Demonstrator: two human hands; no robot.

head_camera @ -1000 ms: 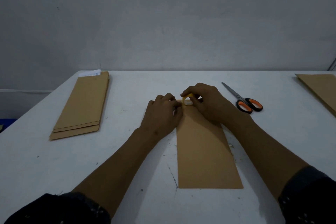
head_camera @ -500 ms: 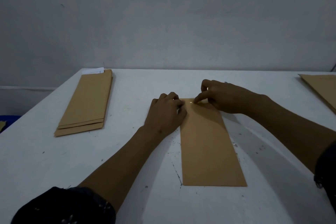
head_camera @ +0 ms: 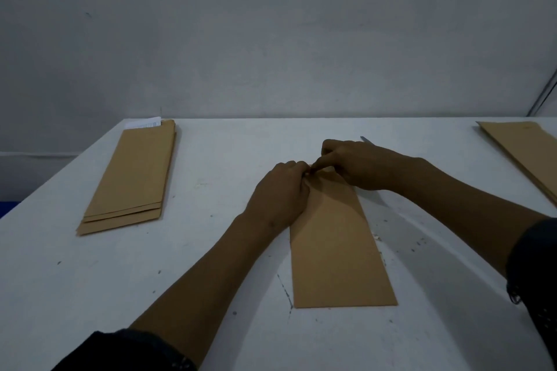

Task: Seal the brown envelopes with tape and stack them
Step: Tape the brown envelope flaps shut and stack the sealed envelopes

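Envelope (head_camera: 337,244) is lying flat on the white table (head_camera: 211,250), long edge running away from the person, and both hands are working at its far end. The left hand (head_camera: 280,196) is resting on that end's left corner with fingers curled down, seemingly pinning the flap. The right hand (head_camera: 352,164) is reaching across the same end, one finger stretched toward the left hand's fingertips and the others bent; it is likely pressing tape flat, though no tape is visible and I cannot tell whether either hand is gripping anything.

Well left of the envelope, a stack of brown envelopes (head_camera: 132,178) is sitting with a white slip (head_camera: 144,123) poking out beyond its far end. Well right of the envelope, another pile (head_camera: 524,153) is lying at the table's edge. Just beyond the right hand, a metal tip (head_camera: 366,139) is showing, perhaps a scissor blade.

Risks as I judge them: uneven pressing could be leaving a wrinkle or a lifted tape edge; if the left hand lets up early, the flap may be springing open or the envelope skewing under the rubbing finger.
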